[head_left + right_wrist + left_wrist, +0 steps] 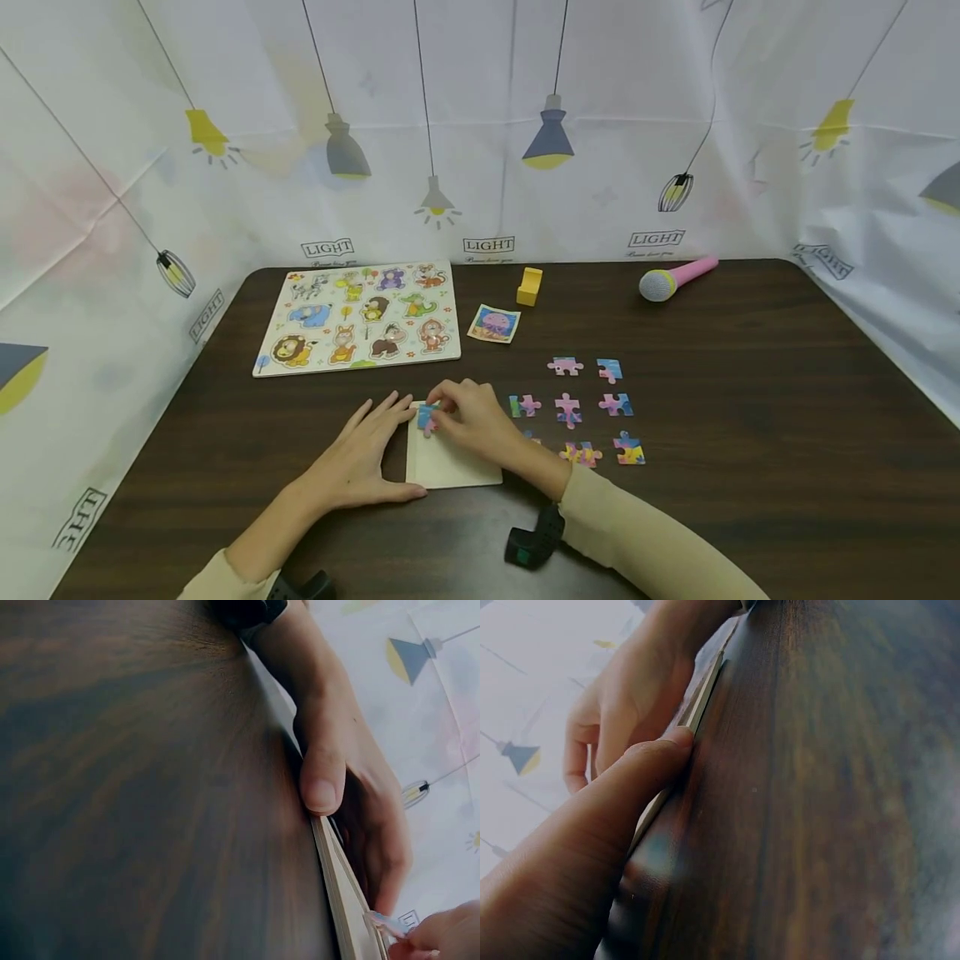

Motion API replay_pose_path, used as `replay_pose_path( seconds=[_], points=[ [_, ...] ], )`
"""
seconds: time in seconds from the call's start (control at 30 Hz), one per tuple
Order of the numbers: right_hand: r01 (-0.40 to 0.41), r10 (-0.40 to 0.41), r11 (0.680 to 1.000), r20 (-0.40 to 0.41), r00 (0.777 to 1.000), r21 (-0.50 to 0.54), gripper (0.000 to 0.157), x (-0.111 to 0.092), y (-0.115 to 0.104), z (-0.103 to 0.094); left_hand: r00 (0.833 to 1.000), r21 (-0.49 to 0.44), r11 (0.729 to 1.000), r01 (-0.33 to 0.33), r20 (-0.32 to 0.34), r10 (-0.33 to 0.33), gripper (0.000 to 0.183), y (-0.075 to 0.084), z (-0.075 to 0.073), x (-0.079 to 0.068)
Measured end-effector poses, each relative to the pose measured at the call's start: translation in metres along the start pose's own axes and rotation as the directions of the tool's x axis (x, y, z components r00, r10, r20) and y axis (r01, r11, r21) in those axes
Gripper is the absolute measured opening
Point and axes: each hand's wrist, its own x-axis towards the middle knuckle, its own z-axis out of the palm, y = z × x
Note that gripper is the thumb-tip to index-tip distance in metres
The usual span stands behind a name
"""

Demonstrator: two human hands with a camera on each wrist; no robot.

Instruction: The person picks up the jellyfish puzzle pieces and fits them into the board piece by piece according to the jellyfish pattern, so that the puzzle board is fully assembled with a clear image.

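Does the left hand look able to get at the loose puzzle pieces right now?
Probably not directly: the right hand, pinching a puzzle piece, and its forearm lie between the left hand and the loose puzzle pieces.

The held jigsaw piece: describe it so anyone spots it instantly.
On the dark wood-grain table, find the cream square tray. Over its far left corner is the blue-and-pink jigsaw piece, the only one pinched in the right grip.
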Motion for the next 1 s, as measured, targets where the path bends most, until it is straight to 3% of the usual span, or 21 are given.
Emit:
replay_pose_path(
  seconds=[0.33,0.7,1.0],
  points=[
    [-0.039,0.04,0.997,0.021,0.999,-0.069,0.012,-0.0009,0.0015,0.0024,1.0,0.047,0.999,0.008,0.028,-0.009,0.1,0.0003,-0.0011,0.0007],
    [0.006,-0.001,0.989,0.035,0.999,-0.147,0.027,-0.0081,0.0006,0.0027,1.0,0.041,0.999,0.0,0.029,-0.001,0.096,0.0006,-0.0002,0.0001],
    [0.041,-0.028,0.971,0.057,0.998,-0.235,0.03,-0.0087,-0.0008,0.0038,1.0,0.032,0.999,0.004,0.024,-0.004,0.095,0.0001,-0.0003,-0.0001]
  ],
)
